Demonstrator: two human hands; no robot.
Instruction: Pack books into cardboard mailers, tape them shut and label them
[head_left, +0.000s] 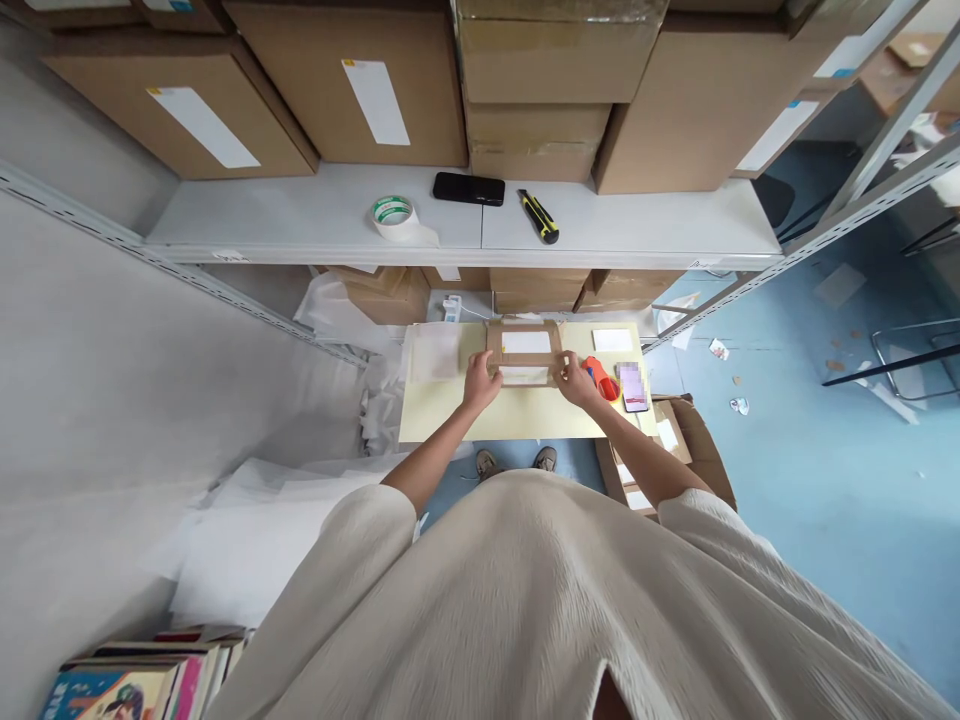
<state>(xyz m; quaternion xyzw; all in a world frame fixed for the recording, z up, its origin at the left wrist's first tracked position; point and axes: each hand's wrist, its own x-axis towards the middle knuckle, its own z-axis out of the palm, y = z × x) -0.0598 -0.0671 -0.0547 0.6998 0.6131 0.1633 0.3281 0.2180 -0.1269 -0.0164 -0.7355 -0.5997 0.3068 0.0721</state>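
Observation:
A small cardboard box (493, 340) with white labels on its top and front sits on the pale yellow table (439, 415). My left hand (481, 383) grips its left front corner, fingers bent around the edge. At the right front corner, my right hand (574, 380) has its fingers pinched on the box. Just right of that hand lie a red tape dispenser (598, 372) and a phone (633, 386) with a lit screen. Behind them is a white label pad or card (612, 340). Translucent wrapping sheets (435, 350) rest on the table's left side.
A metal shelf (300, 215) ahead bears a tape roll (394, 214), a black phone (469, 188), a utility knife (539, 216) and large cardboard boxes (397, 100). An open carton (701, 450) with parcels stands at right. Books (142, 680) and white sheets (247, 540) are at left.

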